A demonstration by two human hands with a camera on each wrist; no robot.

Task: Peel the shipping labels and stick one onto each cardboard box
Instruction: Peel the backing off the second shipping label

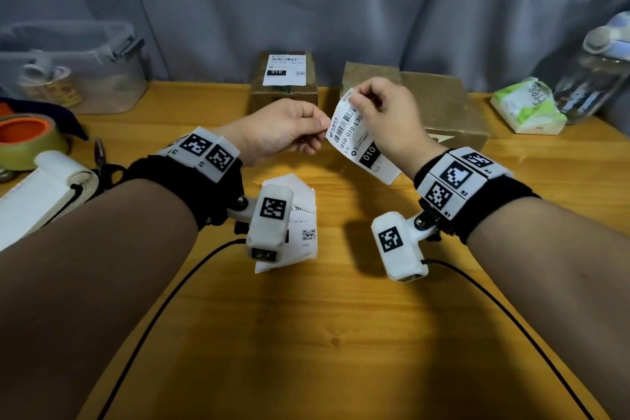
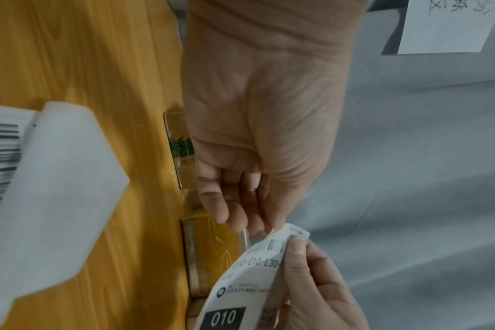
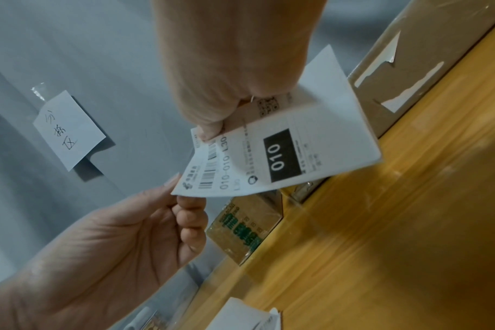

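Observation:
A white shipping label (image 1: 354, 136) marked 010 hangs in the air above the wooden table (image 1: 341, 317), curled and held by both hands. My right hand (image 1: 356, 99) pinches its top corner by the barcode (image 3: 212, 160). My left hand (image 1: 322, 128) pinches the label's left corner (image 3: 181, 189) between thumb and fingers. Behind them stand a small cardboard box (image 1: 284, 92) with a label stuck on top and a larger bare cardboard box (image 1: 443, 106). A second label sheet (image 1: 303, 215) lies on the table under my left wrist.
At the left are a clear plastic bin (image 1: 75, 68), a roll of tape (image 1: 27, 140) and a roll of white paper (image 1: 51, 187). A tissue pack (image 1: 528, 106) and a clear bottle (image 1: 596, 68) stand at the right. A grey curtain hangs behind.

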